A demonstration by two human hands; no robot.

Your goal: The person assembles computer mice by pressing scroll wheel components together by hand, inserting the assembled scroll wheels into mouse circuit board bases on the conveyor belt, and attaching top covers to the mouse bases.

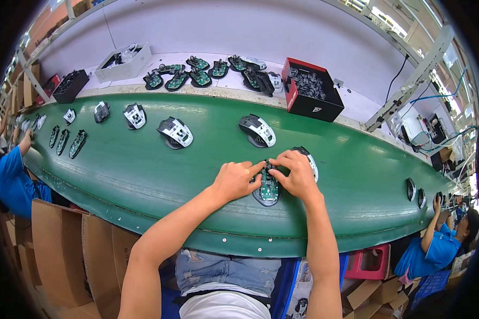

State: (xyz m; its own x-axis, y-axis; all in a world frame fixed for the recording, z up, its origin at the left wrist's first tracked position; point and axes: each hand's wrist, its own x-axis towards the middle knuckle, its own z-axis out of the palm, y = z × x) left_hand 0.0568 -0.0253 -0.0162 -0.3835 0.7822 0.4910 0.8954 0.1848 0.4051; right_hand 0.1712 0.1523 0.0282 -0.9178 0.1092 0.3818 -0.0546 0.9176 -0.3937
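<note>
A computer mouse base (270,192) with a green circuit board lies on the green conveyor belt in front of me. My left hand (236,179) grips its left side, with the forefinger stretched to the far end of the board and the thumb lower down. From the right, my right hand (297,173) closes thumb and forefinger around the far end, over a small dark part partly hidden by the fingers. Just behind my right hand sits a black and white mouse shell (311,161), partly covered by it. Another mouse shell (257,131) rests farther back.
More mouse shells (175,133) and narrow circuit-board pieces (77,144) lie left on the belt. Several mouse bases (200,77) crowd the back shelf beside a red-and-black box (315,109) of small dark parts. Co-workers in blue sit at left (16,181) and right (431,250).
</note>
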